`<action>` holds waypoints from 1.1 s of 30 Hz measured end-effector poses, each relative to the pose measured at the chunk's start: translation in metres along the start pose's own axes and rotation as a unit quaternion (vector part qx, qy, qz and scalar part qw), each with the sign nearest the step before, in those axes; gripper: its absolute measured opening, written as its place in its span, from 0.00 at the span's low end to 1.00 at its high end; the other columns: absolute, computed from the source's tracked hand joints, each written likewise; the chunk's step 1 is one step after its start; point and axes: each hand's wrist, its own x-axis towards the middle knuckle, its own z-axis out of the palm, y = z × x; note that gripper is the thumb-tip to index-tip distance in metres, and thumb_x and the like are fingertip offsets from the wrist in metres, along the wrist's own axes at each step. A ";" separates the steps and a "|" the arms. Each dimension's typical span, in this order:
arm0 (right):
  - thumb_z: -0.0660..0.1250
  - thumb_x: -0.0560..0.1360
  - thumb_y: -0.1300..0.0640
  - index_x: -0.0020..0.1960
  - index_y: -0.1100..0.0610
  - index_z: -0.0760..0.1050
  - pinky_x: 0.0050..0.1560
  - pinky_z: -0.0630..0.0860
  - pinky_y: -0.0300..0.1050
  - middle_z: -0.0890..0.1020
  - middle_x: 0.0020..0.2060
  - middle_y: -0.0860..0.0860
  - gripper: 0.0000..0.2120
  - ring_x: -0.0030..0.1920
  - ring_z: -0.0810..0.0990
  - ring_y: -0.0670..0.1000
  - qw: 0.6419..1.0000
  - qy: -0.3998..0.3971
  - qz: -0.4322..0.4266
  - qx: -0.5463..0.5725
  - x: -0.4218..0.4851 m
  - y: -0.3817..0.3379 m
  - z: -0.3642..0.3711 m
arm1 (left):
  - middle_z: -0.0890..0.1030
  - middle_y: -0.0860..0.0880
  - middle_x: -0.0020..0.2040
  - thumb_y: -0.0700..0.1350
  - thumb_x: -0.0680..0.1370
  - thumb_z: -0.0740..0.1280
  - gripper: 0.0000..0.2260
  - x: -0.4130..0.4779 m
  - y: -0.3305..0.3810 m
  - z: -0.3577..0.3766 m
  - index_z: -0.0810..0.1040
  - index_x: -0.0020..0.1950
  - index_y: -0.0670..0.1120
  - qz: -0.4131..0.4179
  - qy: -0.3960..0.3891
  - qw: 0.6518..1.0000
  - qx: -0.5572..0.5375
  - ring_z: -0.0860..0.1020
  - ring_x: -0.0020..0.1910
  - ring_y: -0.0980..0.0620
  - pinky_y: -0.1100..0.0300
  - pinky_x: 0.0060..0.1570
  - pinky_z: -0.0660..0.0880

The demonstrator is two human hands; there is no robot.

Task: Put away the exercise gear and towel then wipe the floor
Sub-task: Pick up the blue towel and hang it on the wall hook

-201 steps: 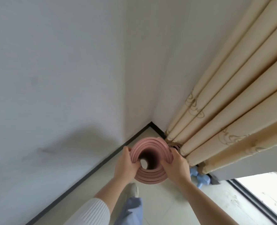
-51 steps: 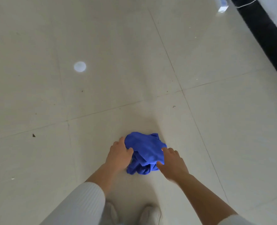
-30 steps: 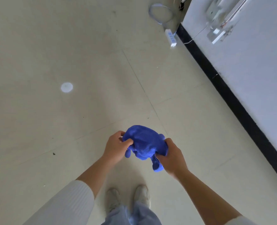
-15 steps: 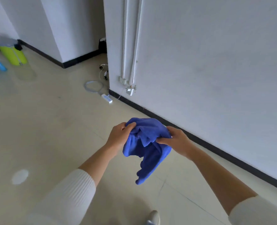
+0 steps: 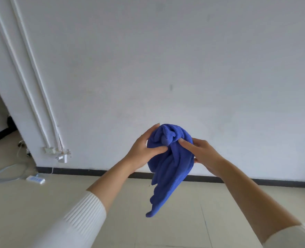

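Closest to us are the white ribbed sleeves [image 5: 80,217], pushed up off both forearms. Further out, our left hand [image 5: 144,149] and right hand [image 5: 203,154] meet on the blue fleecy towel [image 5: 169,169], which is up in the air in front of us and well clear of the beige tiled floor [image 5: 40,203]. The left hand has its thumb pressed across the front of the wad and its fingers wrapped round the back. The right pinches the same wad from the other side, so both are clamped on cloth and neither is nearer. What matters most is that the towel is bunched at the top between the hands, and the rest hangs almost straight down as a long tail, drifting a bit toward our left. So we reckon the next bit is finding corners or just carrying it off. Past that are the white power strip [image 5: 35,179], the black skirting strip [image 5: 94,171] and the plain white wall [image 5: 166,59].
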 end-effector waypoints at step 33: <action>0.62 0.80 0.55 0.51 0.59 0.79 0.47 0.73 0.46 0.80 0.44 0.52 0.09 0.44 0.77 0.52 0.897 0.408 0.063 0.159 -0.120 0.216 -0.652 | 0.84 0.48 0.53 0.59 0.79 0.61 0.20 0.400 0.150 0.645 0.83 0.55 0.45 0.035 -0.458 0.887 0.034 0.82 0.53 0.49 0.53 0.59 0.76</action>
